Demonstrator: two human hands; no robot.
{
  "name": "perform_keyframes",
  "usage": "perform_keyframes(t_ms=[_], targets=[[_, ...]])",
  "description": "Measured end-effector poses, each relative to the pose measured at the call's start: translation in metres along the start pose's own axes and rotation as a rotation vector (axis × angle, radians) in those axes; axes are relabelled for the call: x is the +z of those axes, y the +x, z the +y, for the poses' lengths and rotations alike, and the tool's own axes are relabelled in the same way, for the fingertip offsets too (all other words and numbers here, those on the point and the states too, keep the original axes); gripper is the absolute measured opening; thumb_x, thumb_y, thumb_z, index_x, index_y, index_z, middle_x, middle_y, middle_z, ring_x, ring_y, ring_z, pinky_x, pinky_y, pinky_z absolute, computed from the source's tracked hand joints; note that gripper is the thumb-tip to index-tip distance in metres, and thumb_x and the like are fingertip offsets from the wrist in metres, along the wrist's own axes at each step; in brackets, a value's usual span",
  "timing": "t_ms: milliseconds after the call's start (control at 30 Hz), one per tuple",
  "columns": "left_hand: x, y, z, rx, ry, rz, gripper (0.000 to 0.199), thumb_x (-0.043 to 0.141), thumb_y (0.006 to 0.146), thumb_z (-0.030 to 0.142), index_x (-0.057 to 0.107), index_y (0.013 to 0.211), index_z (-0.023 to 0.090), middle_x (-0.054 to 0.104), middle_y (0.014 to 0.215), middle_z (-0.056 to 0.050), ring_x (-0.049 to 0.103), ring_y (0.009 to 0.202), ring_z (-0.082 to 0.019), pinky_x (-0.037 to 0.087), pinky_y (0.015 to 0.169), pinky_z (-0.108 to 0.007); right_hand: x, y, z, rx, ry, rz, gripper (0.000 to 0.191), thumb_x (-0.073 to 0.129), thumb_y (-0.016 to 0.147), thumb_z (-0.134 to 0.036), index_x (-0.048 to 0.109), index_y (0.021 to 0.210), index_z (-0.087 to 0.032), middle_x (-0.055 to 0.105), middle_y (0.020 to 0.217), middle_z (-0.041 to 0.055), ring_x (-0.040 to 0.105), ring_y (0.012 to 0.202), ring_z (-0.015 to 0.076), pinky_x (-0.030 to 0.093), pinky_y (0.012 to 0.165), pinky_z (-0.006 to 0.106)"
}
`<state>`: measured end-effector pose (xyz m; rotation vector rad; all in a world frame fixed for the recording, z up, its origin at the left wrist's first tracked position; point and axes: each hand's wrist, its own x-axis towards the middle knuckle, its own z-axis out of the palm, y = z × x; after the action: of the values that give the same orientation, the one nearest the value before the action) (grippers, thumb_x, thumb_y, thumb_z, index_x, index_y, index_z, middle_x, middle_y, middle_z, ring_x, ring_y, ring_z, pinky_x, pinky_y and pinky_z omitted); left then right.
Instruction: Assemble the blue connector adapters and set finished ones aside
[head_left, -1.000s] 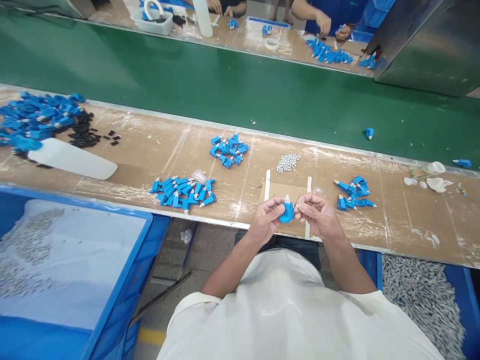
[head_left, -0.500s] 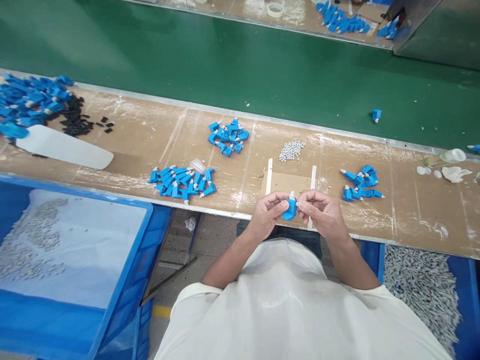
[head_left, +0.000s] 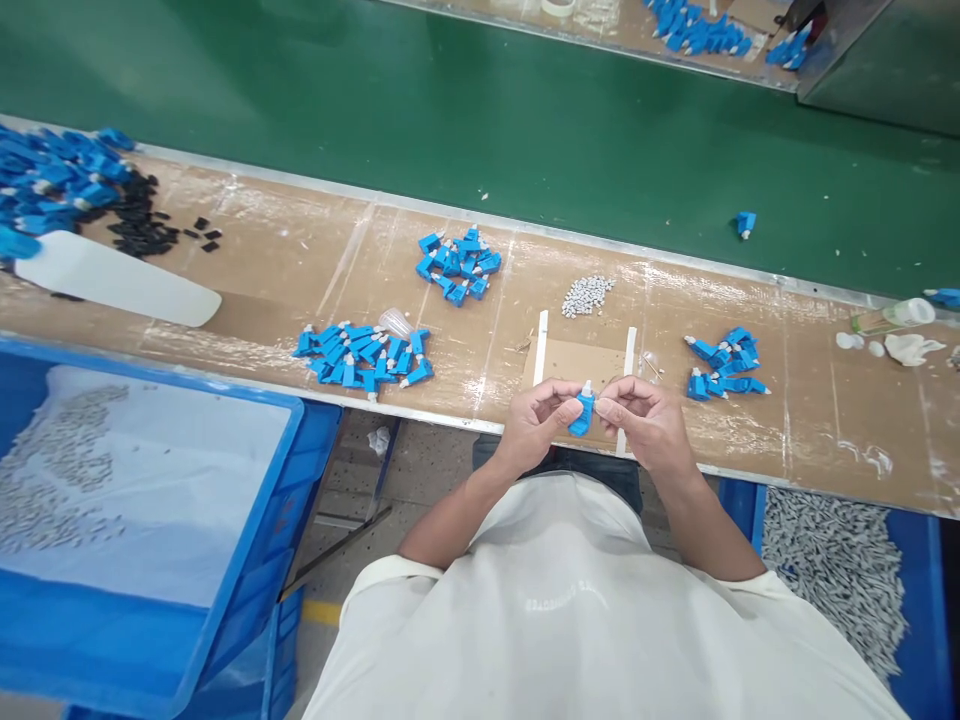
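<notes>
Between my hands, over the front edge of the bench, is a blue part (head_left: 581,412) with a white tip pointing up. My left hand (head_left: 534,428) pinches it from the left side. My right hand (head_left: 651,425) is closed in a pinch at its right side; whatever is between those fingertips is too small to make out. Beyond them lies a cardboard piece (head_left: 583,362) flanked by white strips. Farther back sits a pile of small pale pieces (head_left: 587,297). Clusters of blue parts lie at the left (head_left: 364,357), back left (head_left: 459,264) and right (head_left: 725,364).
A white bottle (head_left: 120,278) lies at the left near black pieces (head_left: 139,215) and a large blue heap (head_left: 60,180). Blue bins stand below the bench at left (head_left: 289,470) and right (head_left: 921,590). A green surface (head_left: 450,120) runs behind, with one blue part (head_left: 745,224).
The view has shifted slightly. The blue part between my hands has turned a little and looks narrower. Both hands keep nearly the same place and pinched pose.
</notes>
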<state>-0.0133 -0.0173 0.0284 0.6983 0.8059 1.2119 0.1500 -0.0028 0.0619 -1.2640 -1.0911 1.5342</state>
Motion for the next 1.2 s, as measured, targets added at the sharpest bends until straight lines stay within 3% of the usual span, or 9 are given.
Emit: perform_keyframes(t_ms=[200, 400, 600, 667, 767, 867, 967, 1067, 1200], targets=[[-0.001, 0.003, 0.000, -0.027, -0.021, -0.028, 0.045, 0.090, 0.068, 0.054, 0.076, 0.085, 0.015, 0.067, 0.071, -0.001, 0.062, 0.063, -0.012, 0.049, 0.059, -0.024, -0.006, 0.003, 0.008, 0.132, 0.143, -0.029, 0.044, 0.098, 0.056, -0.046, 0.080, 0.087, -0.020, 0.073, 0.072, 0.0012, 0.063, 0.055, 0.0121, 0.053, 0.041, 0.022], [-0.005, 0.002, 0.001, 0.019, 0.061, -0.074, 0.040, 0.085, 0.075, 0.053, 0.076, 0.087, 0.016, 0.069, 0.074, -0.002, 0.061, 0.064, -0.011, 0.049, 0.062, -0.024, -0.006, 0.005, 0.021, 0.179, 0.179, -0.027, 0.043, 0.099, 0.055, -0.044, 0.083, 0.089, -0.022, 0.079, 0.082, 0.0035, 0.068, 0.059, 0.0133, 0.056, 0.044, 0.022], [-0.026, 0.025, -0.008, 0.025, 0.264, 0.000, 0.033, 0.084, 0.076, 0.045, 0.075, 0.090, 0.015, 0.072, 0.077, -0.004, 0.065, 0.069, -0.014, 0.052, 0.066, -0.025, -0.001, 0.016, 0.034, 0.205, 0.237, 0.027, 0.048, 0.099, 0.055, -0.046, 0.082, 0.094, -0.023, 0.079, 0.085, 0.0022, 0.072, 0.069, 0.0140, 0.063, 0.061, 0.026], [-0.047, 0.054, -0.002, 0.031, 0.411, 0.087, 0.026, 0.083, 0.076, 0.037, 0.075, 0.087, 0.015, 0.072, 0.075, -0.004, 0.066, 0.069, -0.015, 0.052, 0.068, -0.026, -0.009, 0.023, 0.034, 0.176, 0.233, 0.061, 0.046, 0.098, 0.058, -0.046, 0.082, 0.096, -0.025, 0.077, 0.082, 0.0004, 0.070, 0.068, 0.0119, 0.063, 0.063, 0.024], [-0.084, 0.105, 0.022, 0.111, 0.628, 0.373, 0.016, 0.076, 0.081, 0.028, 0.073, 0.087, 0.014, 0.073, 0.077, -0.005, 0.069, 0.075, -0.018, 0.055, 0.075, -0.029, -0.027, 0.031, 0.030, 0.082, 0.216, 0.120, 0.039, 0.095, 0.063, -0.047, 0.082, 0.093, -0.026, 0.072, 0.076, -0.0006, 0.066, 0.064, 0.0106, 0.060, 0.058, 0.022], [-0.111, 0.135, 0.047, 0.147, 0.679, 0.560, 0.025, 0.071, 0.086, 0.028, 0.072, 0.104, 0.011, 0.077, 0.094, -0.011, 0.073, 0.094, -0.023, 0.055, 0.089, -0.034, -0.042, 0.032, 0.031, 0.061, 0.177, 0.138, 0.038, 0.096, 0.061, -0.047, 0.081, 0.088, -0.025, 0.070, 0.074, 0.0005, 0.063, 0.062, 0.0109, 0.055, 0.051, 0.021], [-0.118, 0.124, 0.052, 0.225, 0.643, 0.650, 0.039, 0.069, 0.089, 0.037, 0.068, 0.119, 0.011, 0.077, 0.107, -0.014, 0.073, 0.104, -0.024, 0.053, 0.097, -0.035, -0.056, 0.029, 0.038, 0.072, 0.104, 0.124, 0.039, 0.095, 0.061, -0.049, 0.081, 0.086, -0.024, 0.070, 0.072, 0.0020, 0.060, 0.058, 0.0115, 0.050, 0.047, 0.022], [-0.106, 0.089, 0.028, 0.311, 0.574, 0.634, 0.045, 0.066, 0.091, 0.048, 0.069, 0.118, 0.013, 0.077, 0.100, -0.012, 0.074, 0.092, -0.021, 0.056, 0.091, -0.034, -0.079, 0.037, 0.038, 0.005, -0.052, 0.175, 0.038, 0.090, 0.065, -0.054, 0.079, 0.085, -0.023, 0.069, 0.070, 0.0016, 0.055, 0.053, 0.0119, 0.046, 0.045, 0.025], [-0.085, 0.048, -0.021, 0.177, 0.610, 0.505, 0.043, 0.062, 0.092, 0.051, 0.072, 0.110, 0.013, 0.075, 0.085, -0.008, 0.072, 0.076, -0.019, 0.058, 0.078, -0.033, -0.118, 0.100, 0.010, -0.170, -0.559, 0.341, 0.032, 0.081, 0.075, -0.050, 0.077, 0.090, -0.021, 0.073, 0.077, 0.0037, 0.064, 0.069, 0.0193, 0.055, 0.068, 0.033]])
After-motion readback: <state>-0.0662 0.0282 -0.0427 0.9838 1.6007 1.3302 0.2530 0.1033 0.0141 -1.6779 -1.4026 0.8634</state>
